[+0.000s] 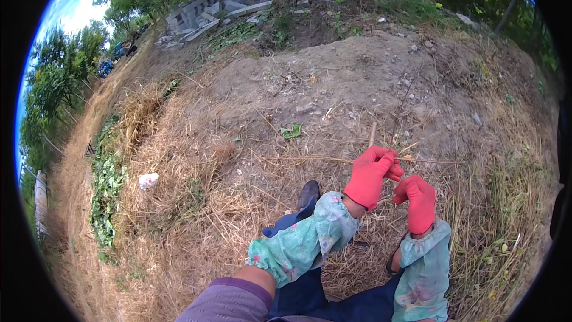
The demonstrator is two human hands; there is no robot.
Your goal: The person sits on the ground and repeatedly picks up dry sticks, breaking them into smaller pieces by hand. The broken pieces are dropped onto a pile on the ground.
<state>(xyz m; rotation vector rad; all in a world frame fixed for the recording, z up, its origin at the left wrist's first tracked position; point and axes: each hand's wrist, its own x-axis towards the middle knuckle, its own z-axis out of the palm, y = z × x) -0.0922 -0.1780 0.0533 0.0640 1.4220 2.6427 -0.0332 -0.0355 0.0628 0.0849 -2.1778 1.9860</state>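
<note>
Both my hands wear red gloves, with green flowered sleeve covers on the forearms. My left hand (372, 175) is closed around thin dry stalks (313, 158) that stick out to both sides of it. A short brown stick (372, 134) and a thin dark twig (397, 118) rise from behind this hand; whether it grips them too I cannot tell. My right hand (415, 201) is just below and to the right, its fingers bent down near the left fingertips. Whether anything is between the right fingers is hidden.
Dry grass (187, 228) covers the ground about my dark shoe (308, 194). Ahead lies a bare dirt mound (321, 67), with a stack of grey blocks (196, 13) behind. A white crumpled thing (148, 181) and a row of green leafy vines (106, 188) are at left.
</note>
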